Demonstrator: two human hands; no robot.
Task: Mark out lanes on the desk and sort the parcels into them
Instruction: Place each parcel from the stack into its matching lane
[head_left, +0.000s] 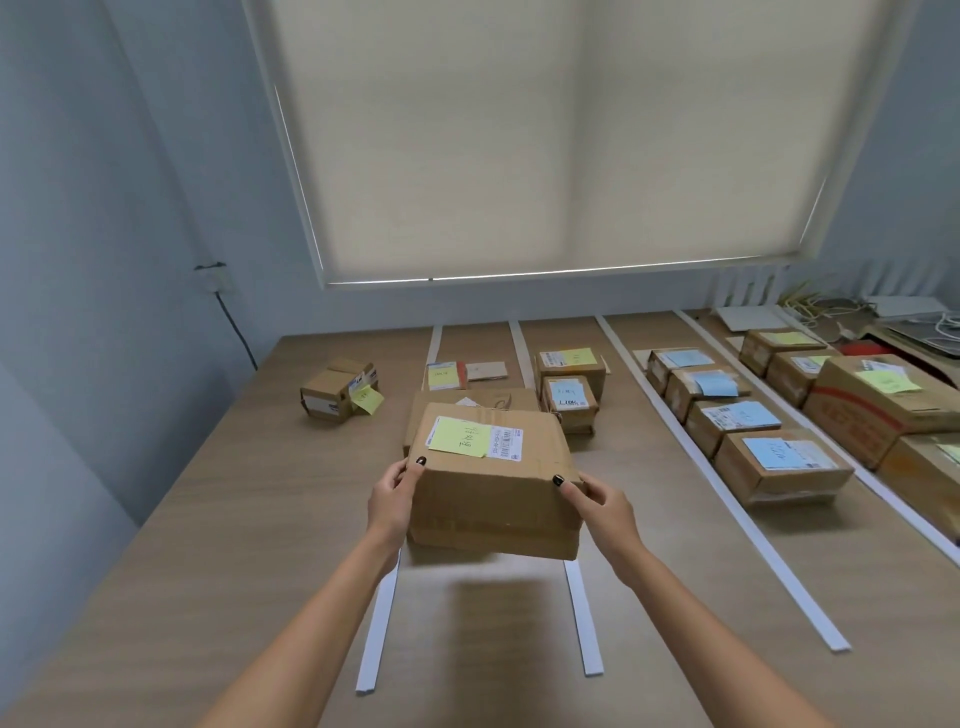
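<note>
Wood desk (675, 571), white tape strips (582, 618) marking lanes. Left hand (392, 501) and right hand (602, 506) grasp big parcel (493, 483) by near corners, held just above leftmost lane. Best: lower level, squarely between strips, behind it parcel (467, 402) already there; small stray parcel (337, 389) farther left, outside lanes.

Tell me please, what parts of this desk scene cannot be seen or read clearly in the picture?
Head view only:
- Writing on the yellow note of the held parcel: too small and blurred to read.
- Parcel behind it: mostly hidden by the held parcel.
- Fingers of the left hand and right hand: partly behind the box.
- Far-right parcels: cut off by the edge.
</note>
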